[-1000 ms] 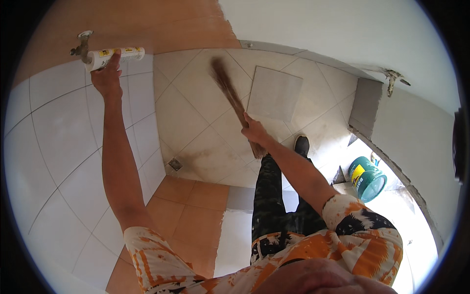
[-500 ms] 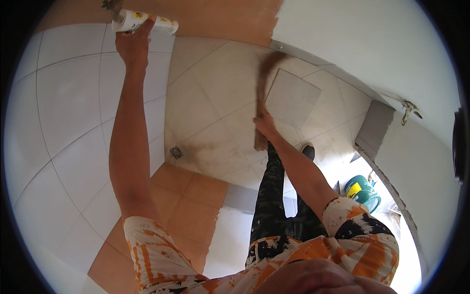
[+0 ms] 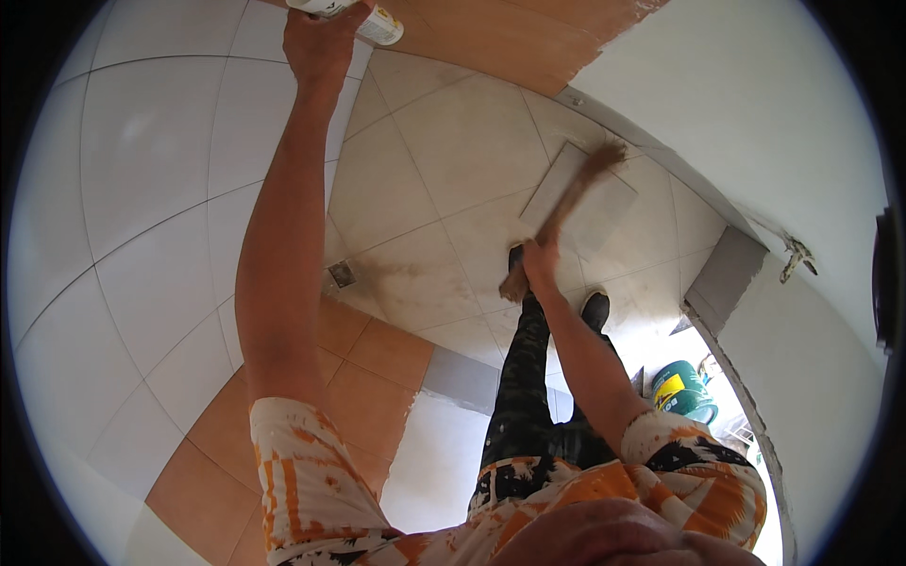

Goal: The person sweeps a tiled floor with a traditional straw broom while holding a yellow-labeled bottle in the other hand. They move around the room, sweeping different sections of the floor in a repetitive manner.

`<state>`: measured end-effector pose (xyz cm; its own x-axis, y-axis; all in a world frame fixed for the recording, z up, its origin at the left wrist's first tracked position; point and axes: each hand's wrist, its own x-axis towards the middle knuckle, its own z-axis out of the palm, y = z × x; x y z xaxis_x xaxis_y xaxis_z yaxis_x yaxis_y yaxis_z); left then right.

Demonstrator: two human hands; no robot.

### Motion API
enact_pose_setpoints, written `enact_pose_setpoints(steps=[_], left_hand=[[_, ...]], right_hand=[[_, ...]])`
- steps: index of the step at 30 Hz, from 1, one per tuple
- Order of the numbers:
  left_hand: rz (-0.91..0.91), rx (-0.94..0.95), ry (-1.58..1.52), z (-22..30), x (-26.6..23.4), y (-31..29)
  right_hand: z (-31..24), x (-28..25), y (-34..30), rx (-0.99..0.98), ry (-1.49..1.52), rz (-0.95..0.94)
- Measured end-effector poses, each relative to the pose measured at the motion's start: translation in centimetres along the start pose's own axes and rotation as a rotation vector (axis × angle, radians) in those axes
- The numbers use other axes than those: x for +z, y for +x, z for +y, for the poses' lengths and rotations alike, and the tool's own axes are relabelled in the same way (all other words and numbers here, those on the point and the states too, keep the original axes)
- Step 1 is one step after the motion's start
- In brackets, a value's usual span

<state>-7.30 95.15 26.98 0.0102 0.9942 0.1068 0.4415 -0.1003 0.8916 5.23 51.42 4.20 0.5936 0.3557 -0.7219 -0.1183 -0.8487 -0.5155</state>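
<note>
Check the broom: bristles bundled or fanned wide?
Bundled: beyond the right hand, the brown broom shows as one narrow strip, only slightly ragged at its far tip.

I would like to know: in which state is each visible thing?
White tube: held, partly out of frame
Left hand: closed around tube
Greyish tile: flat, partly hidden
Broom: held, overlapping tile in view
Right hand: closed around broom
Floor: stained near drain
Green bucket: upright or inverted, unclear
</note>
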Motion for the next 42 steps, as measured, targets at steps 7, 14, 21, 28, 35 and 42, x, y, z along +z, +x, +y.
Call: enact_pose_setpoints(steps=[7,14,21,28,35,42], left_hand=[[-0.02,0.086,-0.093,0.3,0.4,-0.5],[-0.029,0.087,-0.098,-1.2,0.4,0.6],[0.021,0.179,-0.145,-2.3,0.8,1.2],[0.005,0.232,-0.157,-2.3,-0.1,1.1],[-0.022,0.162,0.007,-2.1,-0.3,0.7],[-0.376,-0.123,0.326,-5.0,-0.4,1.3]], right_hand=[[-10.7,10.8,2.3,-0.228,-0.468,-0.626],[-9.0,10.1,-3.4,-0.023,-0.068,-0.31],[-12.9,20.5,0.4,-0.448,-0.59,-0.698],[-7.8,11.8,7.4,-0.407,-0.728,-0.371],[-8.5,9.2,9.4,-0.461,-0.573,-0.51],[-10.1,4.7,6.4,-0.375,-0.559,-0.491]])
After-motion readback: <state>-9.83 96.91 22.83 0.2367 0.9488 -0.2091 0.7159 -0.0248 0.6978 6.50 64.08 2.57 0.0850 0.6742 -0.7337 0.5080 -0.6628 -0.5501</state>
